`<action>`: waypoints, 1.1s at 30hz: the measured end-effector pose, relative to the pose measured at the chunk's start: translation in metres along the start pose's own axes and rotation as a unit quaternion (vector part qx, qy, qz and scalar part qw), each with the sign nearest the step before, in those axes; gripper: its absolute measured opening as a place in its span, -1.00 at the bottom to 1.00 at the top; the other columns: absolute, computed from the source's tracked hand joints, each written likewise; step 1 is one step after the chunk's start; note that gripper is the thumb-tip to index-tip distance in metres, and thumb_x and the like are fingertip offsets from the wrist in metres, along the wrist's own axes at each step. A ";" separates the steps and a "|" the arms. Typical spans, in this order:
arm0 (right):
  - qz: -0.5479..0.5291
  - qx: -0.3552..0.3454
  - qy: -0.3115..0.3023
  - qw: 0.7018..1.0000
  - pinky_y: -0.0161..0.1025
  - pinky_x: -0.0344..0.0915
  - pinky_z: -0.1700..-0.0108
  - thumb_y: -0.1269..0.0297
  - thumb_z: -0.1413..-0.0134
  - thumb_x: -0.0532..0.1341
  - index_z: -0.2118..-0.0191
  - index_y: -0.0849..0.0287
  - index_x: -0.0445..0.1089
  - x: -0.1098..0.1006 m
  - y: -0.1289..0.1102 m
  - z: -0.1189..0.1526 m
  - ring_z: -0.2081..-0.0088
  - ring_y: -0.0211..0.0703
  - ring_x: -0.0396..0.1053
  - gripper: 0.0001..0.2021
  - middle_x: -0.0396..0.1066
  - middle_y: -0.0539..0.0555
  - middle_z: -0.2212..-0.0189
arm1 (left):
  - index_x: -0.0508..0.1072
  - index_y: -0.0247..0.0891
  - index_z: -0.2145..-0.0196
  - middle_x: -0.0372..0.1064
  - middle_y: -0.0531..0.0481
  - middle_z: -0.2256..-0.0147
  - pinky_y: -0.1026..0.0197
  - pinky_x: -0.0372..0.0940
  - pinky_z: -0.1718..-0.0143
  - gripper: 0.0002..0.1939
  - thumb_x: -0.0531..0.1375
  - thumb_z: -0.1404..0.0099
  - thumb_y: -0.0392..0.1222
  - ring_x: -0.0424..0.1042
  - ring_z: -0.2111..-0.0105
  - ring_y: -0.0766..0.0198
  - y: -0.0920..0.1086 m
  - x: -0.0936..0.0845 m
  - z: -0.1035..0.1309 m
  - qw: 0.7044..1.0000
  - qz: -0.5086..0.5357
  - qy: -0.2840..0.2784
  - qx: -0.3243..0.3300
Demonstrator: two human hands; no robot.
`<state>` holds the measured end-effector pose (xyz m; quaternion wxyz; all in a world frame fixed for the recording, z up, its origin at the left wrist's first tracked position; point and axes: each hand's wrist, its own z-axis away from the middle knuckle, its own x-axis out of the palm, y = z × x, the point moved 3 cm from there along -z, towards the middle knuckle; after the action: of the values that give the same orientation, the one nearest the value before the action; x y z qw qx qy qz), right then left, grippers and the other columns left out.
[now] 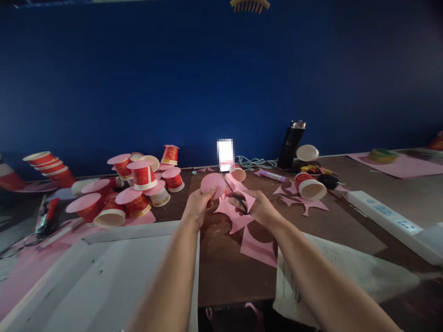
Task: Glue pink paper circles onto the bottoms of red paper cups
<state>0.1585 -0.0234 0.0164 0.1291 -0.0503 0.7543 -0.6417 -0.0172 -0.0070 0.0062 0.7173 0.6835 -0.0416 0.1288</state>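
Observation:
My left hand point(200, 203) pinches a round pink paper disc point(212, 183) by its lower right edge. In my right hand point(258, 207) is a pair of scissors point(238, 199), its blades pointing up and left towards the disc. A pink scrap point(248, 202) shows at the right hand's fingers; whether it is held I cannot tell. Beneath both hands, cut pink paper offcuts point(238, 220) lie on the brown table point(221, 281). Just beyond the scissors, a paper cup point(238, 174) rests on its side.
Red paper cups point(143, 175), several topped with pink discs, crowd the left. A white box lid point(131, 276) covers the near left. At the right are a black flask point(291, 145), a tipped cup point(311, 188) and a power strip point(391, 226). A bright phone screen point(225, 154) stands at the wall.

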 end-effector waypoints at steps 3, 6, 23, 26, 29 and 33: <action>0.001 -0.013 0.003 1.000 -0.29 0.16 0.52 0.01 0.17 0.38 0.23 0.33 0.54 0.001 0.000 0.000 0.59 -0.32 0.21 -0.53 0.32 0.03 0.61 | 0.34 -0.30 0.52 0.21 0.15 0.62 0.37 0.02 0.60 -0.57 0.41 0.14 0.05 0.14 0.65 0.51 -0.001 -0.001 0.000 1.000 0.003 0.001 0.000; -0.001 -0.009 0.005 1.000 -0.30 0.15 0.53 0.00 0.19 0.38 0.24 0.33 0.55 0.001 -0.001 0.001 0.60 -0.34 0.19 -0.53 0.33 0.04 0.60 | 0.32 -0.30 0.53 0.21 0.16 0.62 0.39 0.04 0.60 -0.57 0.41 0.13 0.03 0.15 0.65 0.51 0.000 -0.001 0.001 1.000 0.013 0.008 -0.006; 0.027 0.007 0.008 1.000 -0.33 0.19 0.52 0.06 0.18 0.38 0.25 0.30 0.55 0.002 -0.007 0.002 0.59 -0.35 0.23 -0.59 0.30 -0.02 0.62 | 0.33 -0.31 0.53 0.21 0.15 0.62 0.41 0.05 0.60 -0.58 0.41 0.12 0.03 0.14 0.64 0.51 -0.001 -0.003 -0.004 1.000 -0.005 0.022 0.020; 0.029 -0.004 0.010 1.000 -0.32 0.20 0.50 0.06 0.17 0.38 0.24 0.28 0.55 0.000 -0.002 0.000 0.58 -0.33 0.25 -0.59 0.31 -0.02 0.61 | 0.32 -0.31 0.54 0.20 0.15 0.63 0.39 0.02 0.62 -0.57 0.39 0.09 0.07 0.13 0.65 0.50 -0.002 -0.003 -0.004 0.999 -0.032 0.012 0.025; 0.027 0.001 0.011 1.000 -0.33 0.20 0.50 0.07 0.15 0.38 0.22 0.28 0.54 -0.001 0.000 -0.001 0.58 -0.33 0.26 -0.60 0.32 -0.02 0.61 | 0.32 -0.31 0.54 0.19 0.16 0.64 0.39 0.02 0.62 -0.56 0.39 0.10 0.08 0.13 0.66 0.50 -0.002 -0.003 -0.003 0.999 -0.031 0.006 0.027; 0.022 0.021 0.015 0.999 -0.34 0.19 0.52 0.11 0.14 0.38 0.18 0.30 0.54 -0.001 -0.002 -0.001 0.60 -0.35 0.24 -0.59 0.31 -0.03 0.62 | 0.31 -0.30 0.54 0.20 0.16 0.63 0.39 0.02 0.61 -0.56 0.39 0.11 0.07 0.13 0.66 0.51 -0.002 -0.003 -0.003 1.000 -0.020 0.003 0.022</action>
<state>0.1591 -0.0229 0.0188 0.1323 -0.0213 0.7434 -0.6553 -0.0196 -0.0046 0.0039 0.7046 0.6995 -0.0224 0.1173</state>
